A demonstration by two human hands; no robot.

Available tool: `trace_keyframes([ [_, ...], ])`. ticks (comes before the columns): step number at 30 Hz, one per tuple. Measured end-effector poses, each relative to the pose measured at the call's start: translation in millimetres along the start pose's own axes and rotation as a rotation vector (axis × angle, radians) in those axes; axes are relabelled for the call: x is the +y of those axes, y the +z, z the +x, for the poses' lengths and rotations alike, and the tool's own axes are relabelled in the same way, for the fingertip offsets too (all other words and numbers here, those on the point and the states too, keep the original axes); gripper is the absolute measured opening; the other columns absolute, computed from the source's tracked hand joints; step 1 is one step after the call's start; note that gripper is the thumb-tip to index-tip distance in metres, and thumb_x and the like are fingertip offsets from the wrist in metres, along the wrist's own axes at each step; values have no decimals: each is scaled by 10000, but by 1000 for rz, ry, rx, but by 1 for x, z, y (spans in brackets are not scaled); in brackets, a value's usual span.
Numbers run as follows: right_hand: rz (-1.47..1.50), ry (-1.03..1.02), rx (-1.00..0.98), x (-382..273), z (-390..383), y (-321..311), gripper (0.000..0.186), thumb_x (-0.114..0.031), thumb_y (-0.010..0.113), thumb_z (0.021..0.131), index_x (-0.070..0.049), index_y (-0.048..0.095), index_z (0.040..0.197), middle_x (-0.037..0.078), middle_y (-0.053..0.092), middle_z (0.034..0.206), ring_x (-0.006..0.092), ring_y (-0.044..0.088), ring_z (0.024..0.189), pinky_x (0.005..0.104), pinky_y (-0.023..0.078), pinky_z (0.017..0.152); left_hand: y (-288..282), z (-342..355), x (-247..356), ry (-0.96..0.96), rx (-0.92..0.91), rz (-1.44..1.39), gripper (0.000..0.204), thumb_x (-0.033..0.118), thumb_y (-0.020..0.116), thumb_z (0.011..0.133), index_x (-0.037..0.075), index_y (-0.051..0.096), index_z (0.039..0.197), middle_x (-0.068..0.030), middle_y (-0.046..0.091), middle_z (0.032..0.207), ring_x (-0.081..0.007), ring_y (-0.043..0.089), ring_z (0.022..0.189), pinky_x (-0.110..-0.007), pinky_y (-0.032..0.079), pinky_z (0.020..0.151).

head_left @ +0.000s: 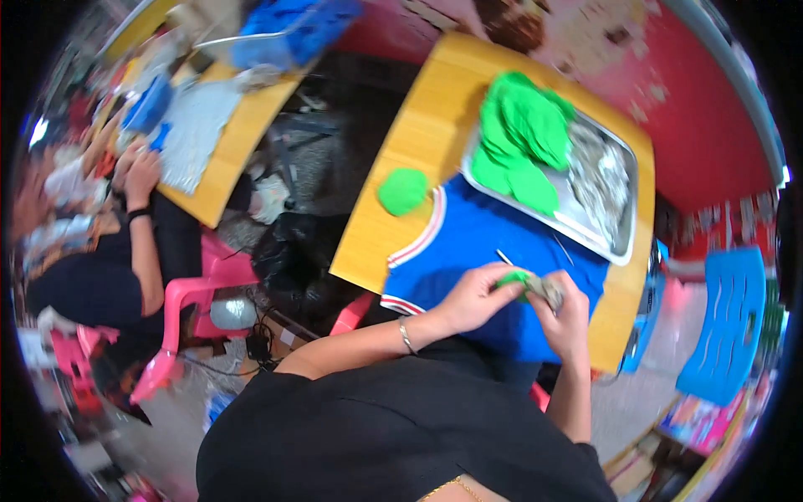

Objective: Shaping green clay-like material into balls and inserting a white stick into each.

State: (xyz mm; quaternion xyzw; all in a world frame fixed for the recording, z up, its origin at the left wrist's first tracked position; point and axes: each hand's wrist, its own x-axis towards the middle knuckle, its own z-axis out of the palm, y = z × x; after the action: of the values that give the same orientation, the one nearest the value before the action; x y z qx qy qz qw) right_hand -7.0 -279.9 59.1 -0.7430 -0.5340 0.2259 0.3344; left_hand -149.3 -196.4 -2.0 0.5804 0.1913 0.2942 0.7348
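Note:
My left hand point(481, 293) and my right hand point(565, 314) meet over a blue cloth point(456, 251) with red-and-white striped edges on the wooden table point(376, 238). The left pinches a small green piece point(517, 283); the right grips a greyish-beige crumpled bit point(548, 293) against it. Thin sticks point(560, 249) lie on the cloth. Above my hands, a metal tray point(619, 251) holds a pile of green cut pieces point(519, 125) and crinkled silvery-grey material point(598, 184). A round green piece point(403, 191) lies left of the cloth.
At the left, a co-worker point(140, 243) sits on a pink chair point(209, 268) at another table point(222, 176) with blue items. A blue chair point(719, 322) stands to the right. A red, peeling wall point(686, 151) is behind my table. Dark bags point(276, 251) and cables lie between tables.

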Motion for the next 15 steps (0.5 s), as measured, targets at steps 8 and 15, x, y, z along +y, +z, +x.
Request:
trace_keyframes([
  [8,194,-46,130,6,-17,-4,162,-67,665,723,-8,568,838,119,574,774,256,572,705,317,443,628,12,-4,-9,-158,-86,-173,296,213,466,951,-12,599,1089,-48,615,957,-83,547,901,-240,428,811],
  [15,161,-75,69,8,-14,-13,161,-66,670,717,-9,583,839,111,571,770,234,567,666,295,445,609,13,1,2,-175,-24,-304,289,207,491,938,-19,624,1059,-64,600,992,-114,549,936,-255,424,856],
])
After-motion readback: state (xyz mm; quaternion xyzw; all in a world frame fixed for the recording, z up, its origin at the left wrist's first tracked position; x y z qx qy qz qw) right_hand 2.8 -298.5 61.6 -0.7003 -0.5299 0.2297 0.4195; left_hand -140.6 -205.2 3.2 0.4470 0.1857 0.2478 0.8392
